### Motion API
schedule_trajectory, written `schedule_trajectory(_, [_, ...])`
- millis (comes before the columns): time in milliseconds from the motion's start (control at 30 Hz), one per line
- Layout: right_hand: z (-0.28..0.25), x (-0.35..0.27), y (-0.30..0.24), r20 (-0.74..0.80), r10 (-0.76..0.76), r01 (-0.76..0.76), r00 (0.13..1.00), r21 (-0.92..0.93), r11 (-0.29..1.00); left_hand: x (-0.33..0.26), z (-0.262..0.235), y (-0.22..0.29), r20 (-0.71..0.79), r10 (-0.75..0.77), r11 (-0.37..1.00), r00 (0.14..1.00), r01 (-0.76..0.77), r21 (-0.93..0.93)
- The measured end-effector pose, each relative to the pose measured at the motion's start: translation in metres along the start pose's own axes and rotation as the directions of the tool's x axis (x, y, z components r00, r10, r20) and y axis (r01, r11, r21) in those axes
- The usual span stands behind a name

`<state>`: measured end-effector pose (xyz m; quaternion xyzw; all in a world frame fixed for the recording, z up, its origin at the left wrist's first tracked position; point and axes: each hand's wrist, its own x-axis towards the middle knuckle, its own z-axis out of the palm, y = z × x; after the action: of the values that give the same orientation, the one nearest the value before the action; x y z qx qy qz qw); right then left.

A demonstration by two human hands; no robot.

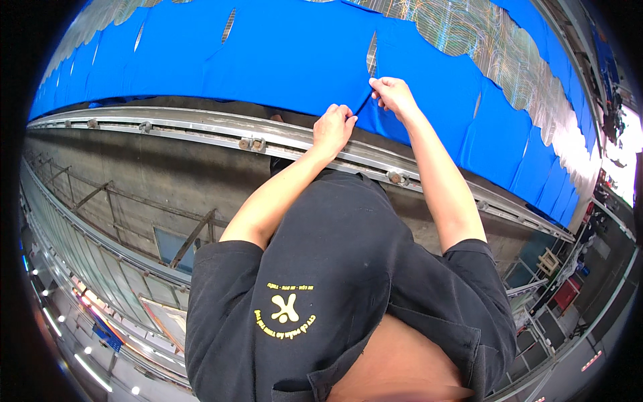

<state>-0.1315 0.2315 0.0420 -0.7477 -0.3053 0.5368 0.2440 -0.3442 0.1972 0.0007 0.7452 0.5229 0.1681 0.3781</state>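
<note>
Nearest is the person's black short-sleeved shirt [348,268] with a yellow print, filling the lower middle of the view. Both bare forearms rise from it toward the far side. Just beyond the shirt a long metal rail [201,130] with round bolts runs from left to right, and the forearms cross over it. Past the rail lies a row of blue fabric pieces [281,53], laid edge to edge, with narrow slits showing between them. The left hand [333,127] sits at the near edge of the fabric, fingers curled shut and pinching the cloth beside a slit. The right hand [395,95], just to its right and slightly farther, is likewise pinched shut on the edge of the neighbouring piece. Farthest off, a pale patterned sheet [495,40] shows beyond the blue fabric on the right.
</note>
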Motion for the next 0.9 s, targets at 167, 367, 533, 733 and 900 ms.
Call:
schedule_trajectory(167, [-0.006,0.005,0.009,-0.017,0.013,-0.013,1.000,0.014,1.000,0.001,-0.012,0.008,0.115,0.018,0.971,0.993,0.010,-0.239])
schedule_trajectory(367, [0.003,0.006,0.004,0.014,-0.087,0.084,0.996,0.145,0.986,0.001,-0.005,-0.014,0.405,-0.325,0.562,0.854,0.519,-0.644])
schedule_trajectory(533, [-0.019,0.009,0.053,-0.431,-0.588,0.345,0.685,-0.519,0.782,0.007,-0.012,0.001,0.345,-0.361,0.732,0.866,0.492,-0.471])
schedule_trajectory(733, [-0.028,-0.016,0.122,-0.193,-0.680,0.277,0.707,-0.810,0.517,0.046,-0.016,0.019,0.358,-0.418,0.730,0.835,0.543,-0.415])
schedule_trajectory(900, [-0.011,-0.023,0.117,-0.087,-0.695,0.294,0.714,-0.863,0.410,0.089,-0.005,0.023,0.422,-0.357,0.665,0.834,0.544,-0.512])
